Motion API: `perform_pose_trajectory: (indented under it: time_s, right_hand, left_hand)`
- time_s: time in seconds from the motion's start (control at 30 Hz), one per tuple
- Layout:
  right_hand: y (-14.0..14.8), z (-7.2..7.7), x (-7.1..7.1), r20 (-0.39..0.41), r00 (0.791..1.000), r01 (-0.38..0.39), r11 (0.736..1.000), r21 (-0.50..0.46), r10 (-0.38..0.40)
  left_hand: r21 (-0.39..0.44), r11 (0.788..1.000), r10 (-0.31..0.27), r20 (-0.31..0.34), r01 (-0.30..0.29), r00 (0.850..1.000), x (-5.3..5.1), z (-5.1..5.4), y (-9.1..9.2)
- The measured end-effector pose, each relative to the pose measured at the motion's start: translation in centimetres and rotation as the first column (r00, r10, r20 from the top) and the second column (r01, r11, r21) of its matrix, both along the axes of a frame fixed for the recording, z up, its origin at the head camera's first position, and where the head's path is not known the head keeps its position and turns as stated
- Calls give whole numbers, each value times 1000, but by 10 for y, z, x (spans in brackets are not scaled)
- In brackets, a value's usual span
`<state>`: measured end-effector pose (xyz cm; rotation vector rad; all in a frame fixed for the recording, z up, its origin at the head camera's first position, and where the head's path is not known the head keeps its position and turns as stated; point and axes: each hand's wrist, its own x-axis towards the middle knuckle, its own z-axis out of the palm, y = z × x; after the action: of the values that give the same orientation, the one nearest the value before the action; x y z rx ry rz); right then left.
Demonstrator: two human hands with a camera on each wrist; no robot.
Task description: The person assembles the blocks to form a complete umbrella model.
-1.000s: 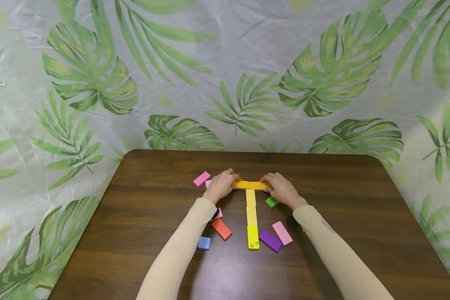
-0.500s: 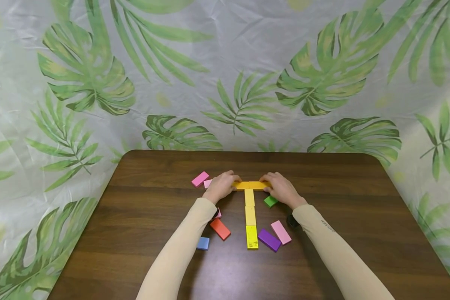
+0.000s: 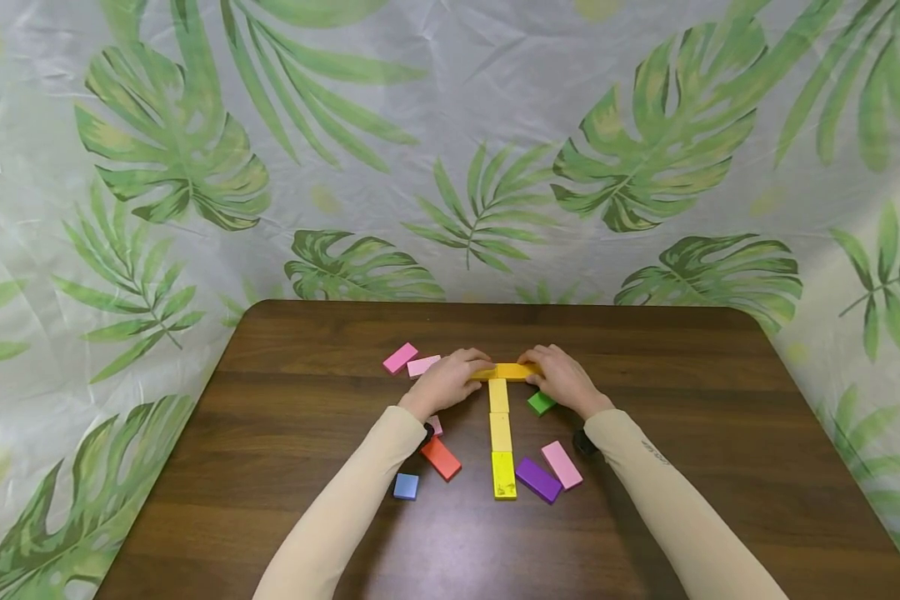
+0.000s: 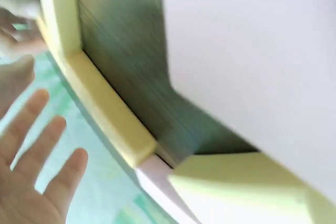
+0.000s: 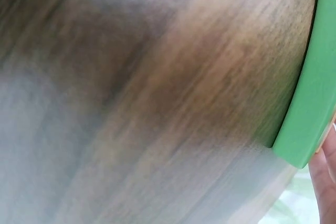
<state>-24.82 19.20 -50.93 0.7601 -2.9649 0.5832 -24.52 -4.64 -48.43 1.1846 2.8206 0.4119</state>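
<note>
While your left fingers (image 4: 41, 148) spread beside the left orange block (image 3: 485, 375) | right fingers (image 3: 537, 358) pinch the right orange block (image 3: 512, 372) | uneven pull could part them.

Left orange block (image 3: 483, 375) and right orange block (image 3: 512, 372): aligned end to end, crosswise at yellow column's (image 3: 501, 432) far end.

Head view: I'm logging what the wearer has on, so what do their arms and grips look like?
The left sleeve is long, close-fitting, cream and plain where visible; the right sleeve matches but bears a dark, letter-like marking too small to read. Each ends at a black wrist device. The left grip and right grip wear no gloves.
</note>
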Motion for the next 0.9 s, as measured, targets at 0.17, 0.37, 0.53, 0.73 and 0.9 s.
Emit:
perform_pose_trajectory:
  time_s: [0.17,0.37,0.53,0.73,0.9]
  right_hand:
    - [0,-1,1,-8,1000,-2,1000,-4,2]
    - [0,2,2,-6,1000,-2,1000,-4,2]
    - [0,1,3,-9,1000,-4,1000,0,4]
    - [0,1,3,-18,1000,-8,1000,-3,8]
    - [-1,1,3,-18,1000,-7,1000,-7,7]
  left_hand:
    - [-29,985,-170,23,171,985,23,7,1]
    - [-146,967,-195,107,210,975,43,6,3]
    - [-204,960,-167,126,190,978,48,1,2]
    - [-187,964,-173,107,190,979,50,-2,0]
    - [-178,965,-174,111,192,978,50,-1,-1]
